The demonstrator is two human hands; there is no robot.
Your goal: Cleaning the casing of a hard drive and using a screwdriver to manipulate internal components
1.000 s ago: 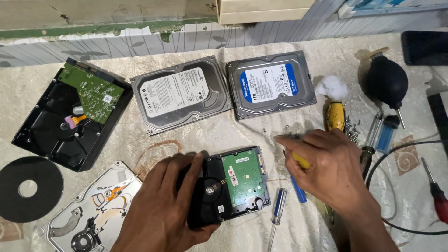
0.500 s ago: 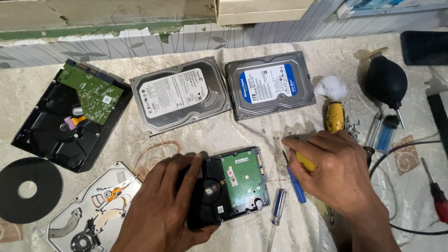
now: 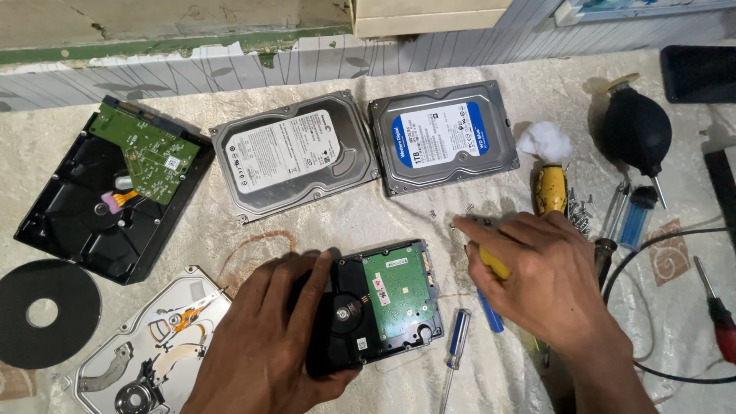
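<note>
My left hand (image 3: 264, 345) lies over the left end of a small hard drive (image 3: 379, 303) that rests circuit-board side up on the cloth, fingers wrapped round its edge. My right hand (image 3: 548, 276) is to the drive's right, closed round a yellow-handled tool (image 3: 491, 262), its fingertips down by a few tiny screws (image 3: 451, 216) on the cloth. A blue-handled screwdriver (image 3: 456, 341) lies just below the drive, another blue tool (image 3: 491, 310) under my right hand.
Two closed drives (image 3: 295, 153) (image 3: 448, 138) lie at the back. Left: an upturned black drive with a green board (image 3: 115, 192), a dark platter disc (image 3: 42, 310), an opened drive body (image 3: 149, 349). Right: black air blower (image 3: 636, 130), yellow screwdriver (image 3: 550, 190), red screwdriver (image 3: 717, 310), cable (image 3: 667, 253).
My right hand has shifted a little on the cloth beside the drive, still gripping the yellow handle. The left hand and the drive stay put.
</note>
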